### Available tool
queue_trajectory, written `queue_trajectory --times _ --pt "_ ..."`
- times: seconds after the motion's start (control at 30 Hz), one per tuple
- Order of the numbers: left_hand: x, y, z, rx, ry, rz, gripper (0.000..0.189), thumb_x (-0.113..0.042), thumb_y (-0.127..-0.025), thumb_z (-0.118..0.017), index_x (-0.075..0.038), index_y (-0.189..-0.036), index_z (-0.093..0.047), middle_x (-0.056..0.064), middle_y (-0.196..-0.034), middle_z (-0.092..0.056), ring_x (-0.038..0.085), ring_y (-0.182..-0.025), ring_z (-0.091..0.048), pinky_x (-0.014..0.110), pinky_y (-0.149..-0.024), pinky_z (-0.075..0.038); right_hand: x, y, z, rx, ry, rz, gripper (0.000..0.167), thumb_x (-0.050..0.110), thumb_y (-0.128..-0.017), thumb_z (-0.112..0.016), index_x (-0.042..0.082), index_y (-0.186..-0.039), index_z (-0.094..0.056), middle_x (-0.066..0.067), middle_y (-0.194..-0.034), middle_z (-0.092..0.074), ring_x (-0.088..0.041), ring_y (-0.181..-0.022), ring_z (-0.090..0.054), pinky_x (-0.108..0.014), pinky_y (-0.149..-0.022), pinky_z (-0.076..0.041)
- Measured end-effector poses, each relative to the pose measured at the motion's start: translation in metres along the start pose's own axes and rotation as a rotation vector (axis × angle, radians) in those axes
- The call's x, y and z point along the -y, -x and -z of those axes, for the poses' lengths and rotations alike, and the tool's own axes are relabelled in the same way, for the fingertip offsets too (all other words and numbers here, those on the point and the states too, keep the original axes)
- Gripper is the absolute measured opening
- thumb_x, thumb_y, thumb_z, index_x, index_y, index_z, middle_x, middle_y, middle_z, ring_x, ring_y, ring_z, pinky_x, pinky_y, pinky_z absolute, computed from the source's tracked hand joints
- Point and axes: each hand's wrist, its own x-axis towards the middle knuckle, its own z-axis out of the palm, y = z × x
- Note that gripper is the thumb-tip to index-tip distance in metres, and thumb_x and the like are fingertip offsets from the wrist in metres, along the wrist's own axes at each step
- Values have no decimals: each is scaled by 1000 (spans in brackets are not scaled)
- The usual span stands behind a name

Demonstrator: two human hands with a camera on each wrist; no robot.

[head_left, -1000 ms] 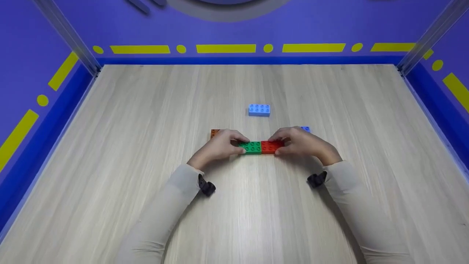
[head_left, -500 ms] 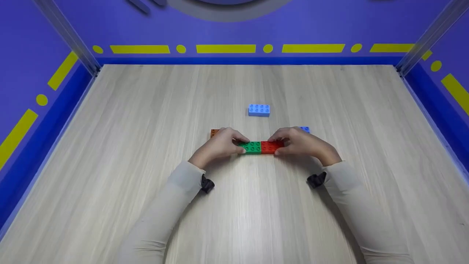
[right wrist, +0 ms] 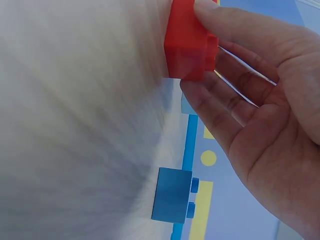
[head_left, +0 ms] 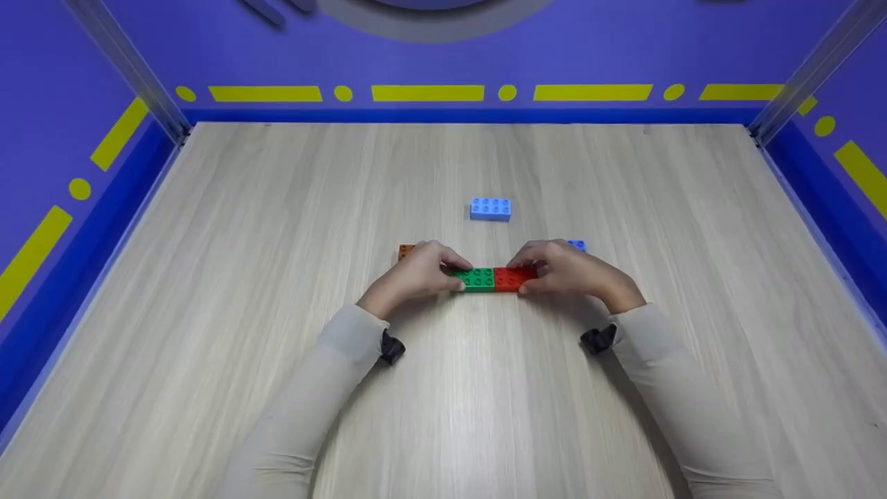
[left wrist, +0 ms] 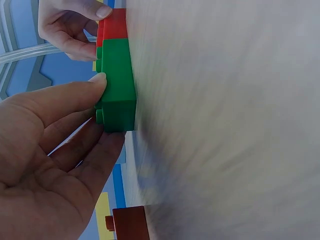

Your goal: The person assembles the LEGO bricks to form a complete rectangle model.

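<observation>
End to end on the table lie a green toy brick (head_left: 478, 279) and a red toy brick (head_left: 509, 279), their short ends touching. My left hand (head_left: 419, 272) holds the green brick by its left part, thumb on the near side. In the left wrist view the thumb (left wrist: 92, 90) presses its upper edge and a finger touches its end. My right hand (head_left: 572, 272) holds the red brick the same way from the right, and the right wrist view shows a finger under its end face. The fingers behind both bricks are partly hidden.
A light blue brick (head_left: 490, 208) lies farther back. Beyond my left hand an orange-brown brick (head_left: 406, 251) is partly covered, and beyond my right hand a blue brick (head_left: 576, 245) likewise. Purple-blue walls (head_left: 443, 62) with yellow marks border the wooden table (head_left: 471, 416).
Over the last second my left wrist has shifted very slightly. Both hands keep their hold, and the bricks stay in place.
</observation>
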Motion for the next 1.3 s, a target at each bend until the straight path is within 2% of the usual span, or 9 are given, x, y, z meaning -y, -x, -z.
queue_trajectory --times 0.27,0.5,0.67,0.9,1.3 --pt "0 0 0 1 -2 9 31 -11 -83 -74 -14 -114 -73 1 -117 -70 17 -115 -59 34 -98 -46 1 -3 2 -4 -6 10 43 20 -83 -76 4 -121 -65 -11 -118 -65 -26 -104 -61 -43 -90 -51" --pt "0 0 0 -3 -37 -15 30 -11 -83 -73 -14 -112 -74 0 -116 -70 17 -115 -59 34 -98 -46 2 -5 9 -49 -29 5 42 19 -86 -72 2 -123 -63 -14 -122 -65 -29 -111 -61 -47 -95 -49" --pt "-1 0 1 -1 -40 -9 30 -12 -83 -74 -15 -113 -73 0 -117 -70 17 -116 -58 34 -99 -45 1 -8 14 -79 -26 -11 40 16 -89 -68 2 -126 -62 -13 -126 -63 -32 -115 -57 -49 -99 -46" --pt "-1 0 1 -2 -27 0 30 -11 -83 -74 -15 -113 -73 0 -117 -70 17 -116 -58 35 -100 -45 -2 -17 21 -115 2 -42 45 22 -90 -68 4 -130 -59 -13 -131 -59 -35 -120 -54 -50 -102 -43" --pt "0 -1 0 2 -4 -6 31 -9 -83 -73 -12 -114 -73 2 -117 -70 17 -114 -59 35 -98 -47 -2 -39 34 -151 -16 -110 50 21 -92 -65 3 -137 -52 -16 -140 -52 -38 -128 -49 -49 -107 -39"
